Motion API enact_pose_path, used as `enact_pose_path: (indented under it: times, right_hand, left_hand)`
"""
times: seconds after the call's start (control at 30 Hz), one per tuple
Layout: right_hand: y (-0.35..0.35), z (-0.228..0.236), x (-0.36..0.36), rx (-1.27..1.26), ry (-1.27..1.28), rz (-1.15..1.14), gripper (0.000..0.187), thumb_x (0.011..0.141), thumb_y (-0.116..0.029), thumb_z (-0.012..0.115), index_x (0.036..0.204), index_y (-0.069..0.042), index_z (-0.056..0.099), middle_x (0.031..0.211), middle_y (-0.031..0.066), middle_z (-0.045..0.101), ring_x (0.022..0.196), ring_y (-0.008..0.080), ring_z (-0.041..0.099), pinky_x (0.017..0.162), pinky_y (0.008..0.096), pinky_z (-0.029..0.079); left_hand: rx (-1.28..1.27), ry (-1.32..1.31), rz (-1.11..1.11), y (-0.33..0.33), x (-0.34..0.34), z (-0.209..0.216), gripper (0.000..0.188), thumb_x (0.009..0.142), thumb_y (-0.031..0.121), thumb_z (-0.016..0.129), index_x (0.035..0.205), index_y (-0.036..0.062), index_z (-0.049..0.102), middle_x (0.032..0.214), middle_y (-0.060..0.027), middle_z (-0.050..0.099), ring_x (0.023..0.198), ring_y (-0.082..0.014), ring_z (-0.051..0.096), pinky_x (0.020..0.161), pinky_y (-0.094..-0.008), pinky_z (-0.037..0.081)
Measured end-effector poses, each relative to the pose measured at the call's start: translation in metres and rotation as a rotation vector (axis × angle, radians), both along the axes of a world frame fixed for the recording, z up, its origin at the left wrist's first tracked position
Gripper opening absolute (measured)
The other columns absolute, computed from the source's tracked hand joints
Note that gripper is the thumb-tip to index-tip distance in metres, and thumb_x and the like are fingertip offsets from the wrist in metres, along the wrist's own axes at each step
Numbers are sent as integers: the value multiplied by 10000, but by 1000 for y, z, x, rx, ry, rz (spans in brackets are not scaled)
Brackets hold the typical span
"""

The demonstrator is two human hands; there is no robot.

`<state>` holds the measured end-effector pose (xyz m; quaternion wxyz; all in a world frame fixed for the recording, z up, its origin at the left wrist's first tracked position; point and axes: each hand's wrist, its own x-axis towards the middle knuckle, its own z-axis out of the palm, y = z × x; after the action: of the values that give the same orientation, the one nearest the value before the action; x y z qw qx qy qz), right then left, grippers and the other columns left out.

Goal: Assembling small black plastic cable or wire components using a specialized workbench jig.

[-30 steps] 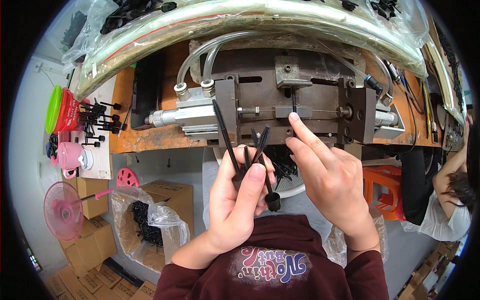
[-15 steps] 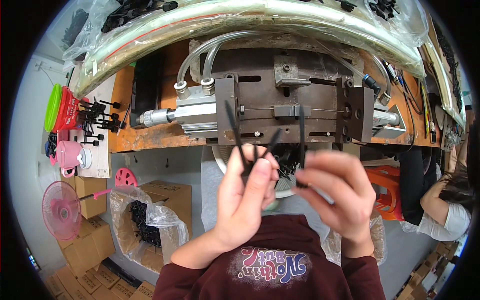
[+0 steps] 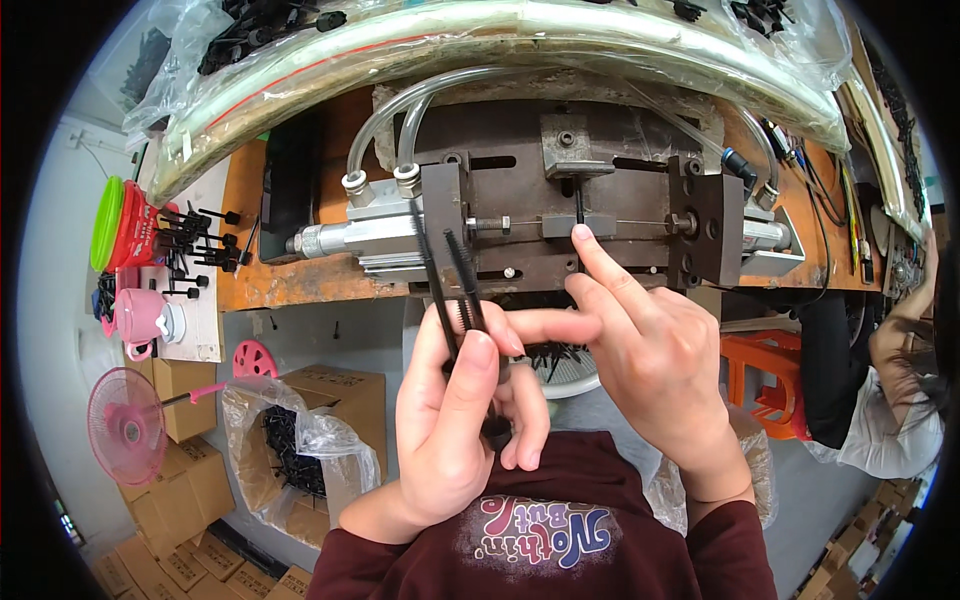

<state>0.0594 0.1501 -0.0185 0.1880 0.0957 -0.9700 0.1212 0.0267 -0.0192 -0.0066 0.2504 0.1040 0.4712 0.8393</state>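
Note:
Several black mascara wands with bristled tips stick up from my left hand, whose fingers are wrapped round their lower ends. At the middle of a dark metal clamping fixture, a thin black wand lies upright across a small grey block. My right hand reaches over the fixture's front edge, its index fingertip touching the wand at the block. Its thumb points left, close to the left hand's fingers, and the other fingers are bent. The wand's lower part is hidden behind the right hand.
Air cylinders with clear hoses flank the fixture on an orange bench. Below is a white basket of black parts. A plastic-lined carton, pink fan and black wands are left. Another person sits right, near an orange stool.
My right hand has moved up from over the basket to the block, where a wand now lies. The fixture's side bolts stick farther inward. My left hand has shifted slightly left and down.

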Motion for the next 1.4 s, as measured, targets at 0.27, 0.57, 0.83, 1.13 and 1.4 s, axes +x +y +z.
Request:
enact_pose_path:
  times: [0.27,0.57,0.83,1.13,1.4]
  right_hand:
    - [-4,20,21,-329,196,272,314,635,-68,724,945,-27,698,947,96,695,589,125,605,493,236,428]
    - [-2,12,24,-335,132,285,355,609,-39,695,957,30,688,885,92,650,658,186,624,572,297,523]
    - [6,-9,10,-293,-7,60,253,753,0,670,999,29,617,1200,198,613,949,325,656,796,376,537]
    - [1,4,1,-70,-71,-18,245,708,-4,730,940,-25,655,1206,95,657,643,202,636,612,299,516]
    - [-2,13,15,-497,55,236,355,668,-64,787,1004,-18,682,964,103,682,774,217,696,649,304,564]
  left_hand:
    - [-190,-63,-68,-7,-1,4,286,1029,206,442,1110,-41,563,1218,-285,599,370,-8,410,360,-126,308]
    - [-301,-83,-161,4,4,-7,374,1051,249,377,1126,-40,603,1031,-159,692,407,3,381,379,-154,295]
    - [-119,52,3,-4,-1,-12,280,1059,249,356,1070,18,514,951,-110,608,562,-38,389,477,-189,317]
    - [15,-4,18,-1,-4,-9,183,1051,225,352,1050,65,439,1027,-177,595,822,-184,592,720,-313,497]
    - [118,75,61,8,-9,-8,183,1051,244,323,1019,86,410,1369,-335,450,1265,-381,506,1095,-463,376]
